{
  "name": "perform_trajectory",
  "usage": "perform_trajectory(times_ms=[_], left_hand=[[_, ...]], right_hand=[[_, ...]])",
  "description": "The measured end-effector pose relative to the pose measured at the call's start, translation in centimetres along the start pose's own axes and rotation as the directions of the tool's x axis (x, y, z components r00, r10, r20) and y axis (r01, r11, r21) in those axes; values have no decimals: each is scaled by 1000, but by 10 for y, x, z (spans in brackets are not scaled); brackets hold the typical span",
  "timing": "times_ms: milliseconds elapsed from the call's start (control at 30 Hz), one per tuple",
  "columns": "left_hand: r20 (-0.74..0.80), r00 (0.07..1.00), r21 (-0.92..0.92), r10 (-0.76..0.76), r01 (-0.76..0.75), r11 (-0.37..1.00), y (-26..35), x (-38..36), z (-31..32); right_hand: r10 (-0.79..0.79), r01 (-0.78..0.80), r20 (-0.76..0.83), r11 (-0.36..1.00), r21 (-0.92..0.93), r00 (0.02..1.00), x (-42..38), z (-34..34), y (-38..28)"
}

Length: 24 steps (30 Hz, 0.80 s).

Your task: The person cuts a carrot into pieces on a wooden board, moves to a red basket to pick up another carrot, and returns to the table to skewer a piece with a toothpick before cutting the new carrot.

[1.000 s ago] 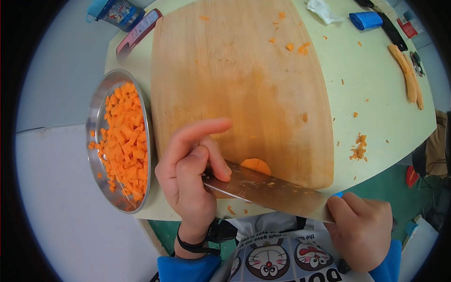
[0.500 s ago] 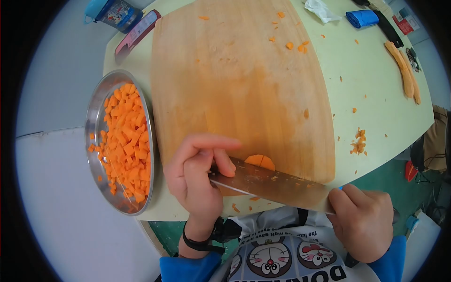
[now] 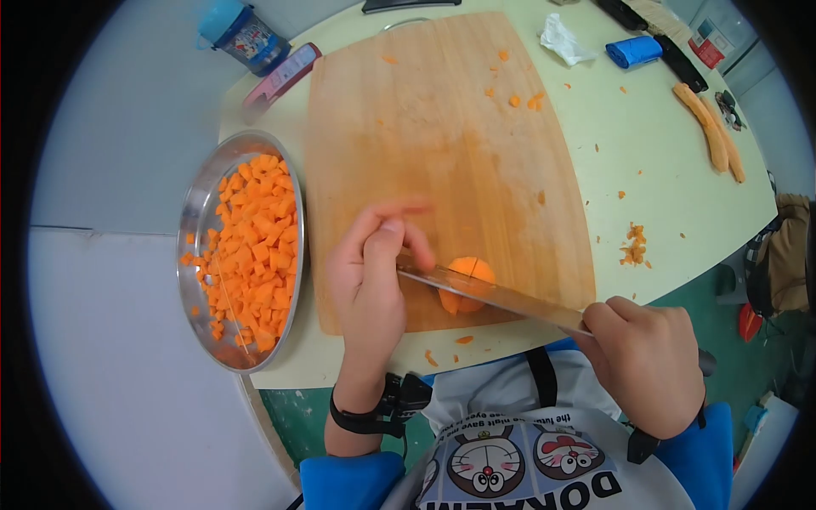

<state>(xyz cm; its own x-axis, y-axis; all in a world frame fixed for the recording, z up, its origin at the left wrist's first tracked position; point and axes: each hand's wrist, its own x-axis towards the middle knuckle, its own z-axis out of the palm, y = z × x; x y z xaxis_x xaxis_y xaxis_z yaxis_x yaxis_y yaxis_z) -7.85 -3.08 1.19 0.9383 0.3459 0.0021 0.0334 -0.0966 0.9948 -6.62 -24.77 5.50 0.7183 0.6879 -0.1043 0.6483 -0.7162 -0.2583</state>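
Holding a knife (image 3: pixel 501 299) across a carrot piece (image 3: pixel 473 270) on a wooden board (image 3: pixel 425 153)

Closest in, a garment (image 3: pixel 527 416) with cartoon faces printed on it lies below the table edge, between blue sleeves (image 3: pixel 353 480). The right hand (image 3: pixel 650 365) is clamped in a fist round the knife's handle, whose dark end sticks out behind. The left hand (image 3: pixel 370 268) has its fingers bent at the blade's tip end, one finger reaching out over the board; whether they pinch the blade I cannot tell. The blade slants over the carrot piece, which shows orange on both sides of it, close to the board's near edge, with a cut line in the far part.

Left of the board, an oval metal dish (image 3: pixel 197 297) holds a heap of diced carrot (image 3: pixel 259 246). Right of it, brownish scraps (image 3: pixel 633 246) lie on the pale table (image 3: pixel 671 212). At the board's far end are small orange bits (image 3: pixel 515 100). Farther out sit two long peeled roots (image 3: pixel 710 132), a blue roll (image 3: pixel 633 53), a crumpled tissue (image 3: pixel 563 41), a phone (image 3: pixel 282 78) and a blue-lidded bottle (image 3: pixel 246 38).
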Motion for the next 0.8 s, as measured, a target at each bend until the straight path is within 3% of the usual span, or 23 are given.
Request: perform_trajectory(times_ms=[33, 67, 100, 133, 167, 233, 300, 367, 500, 567, 800], left_hand=[[-97, 991, 76, 95, -88, 993, 3, 0, 8], [-100, 989, 82, 112, -104, 991, 4, -2, 9], [-318, 902, 99, 293, -276, 956, 2, -3, 9], [-511, 737, 151, 443, -430, 890, 2, -6, 9], [-506, 733, 159, 455, -439, 884, 4, -16, 1], [-374, 748, 405, 548, -400, 822, 7, -53, -22], [-274, 916, 491, 294, -130, 861, 5, -77, -12], [-109, 976, 592, 190, -90, 801, -11, -80, 2], [-55, 955, 698, 292, -172, 695, -37, -80, 25], [-144, 934, 731, 328, -123, 671, -39, -76, 30], [-145, 939, 652, 310, -145, 744, -41, -69, 38]], right_hand=[[11, -11, -5, 1000, 25, 1000, 0, 0, 1], [22, -22, -10, 998, 51, 1000, 0, -1, 1], [18, -16, -26, 999, 51, 1000, -1, 0, 1], [20, -19, -29, 999, 51, 999, -2, 0, 1], [24, -23, -31, 998, 53, 999, -3, 1, 1], [44, -34, -88, 994, 106, 995, -7, -4, 2], [69, -47, -140, 986, 157, 988, -12, -8, 3], [142, -74, -306, 972, 223, 942, -15, -11, 5], [257, -152, -379, 946, 285, 889, -19, -7, 10], [283, -173, -395, 940, 293, 874, -24, -5, 12], [343, -224, -370, 918, 328, 863, -35, 3, 22]])
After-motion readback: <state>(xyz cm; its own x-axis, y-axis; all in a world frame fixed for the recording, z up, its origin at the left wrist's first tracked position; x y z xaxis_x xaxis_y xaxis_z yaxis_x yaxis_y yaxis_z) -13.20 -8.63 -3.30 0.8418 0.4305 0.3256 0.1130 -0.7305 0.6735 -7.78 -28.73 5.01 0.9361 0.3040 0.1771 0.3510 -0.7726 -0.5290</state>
